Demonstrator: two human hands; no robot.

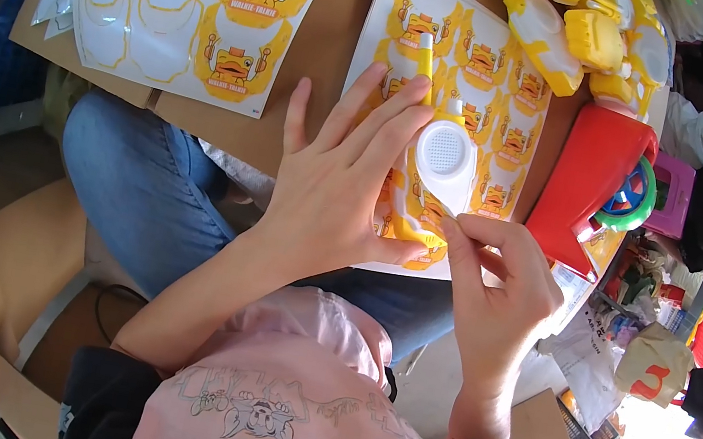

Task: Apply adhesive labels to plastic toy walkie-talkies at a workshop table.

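Note:
A yellow and white toy walkie-talkie point(444, 154) with a round speaker grille and a stub antenna lies over a stack of printed sticker sheets point(513, 144). My left hand point(331, 174) steadies it, fingers along its left side and thumb at its bottom end. On its lower part is a yellow duck sticker point(428, 209). The thumb and forefinger of my right hand point(502, 277) pinch together at that sticker's right edge. How much of the sticker is stuck down I cannot tell.
Several yellow toy walkie-talkies point(544, 42) are piled at the far right. A red plastic piece point(586, 180) and a green-rimmed wheel point(639, 195) stand at the right edge. To the left lies a partly used sticker sheet point(160, 29) on the brown tabletop point(327, 57).

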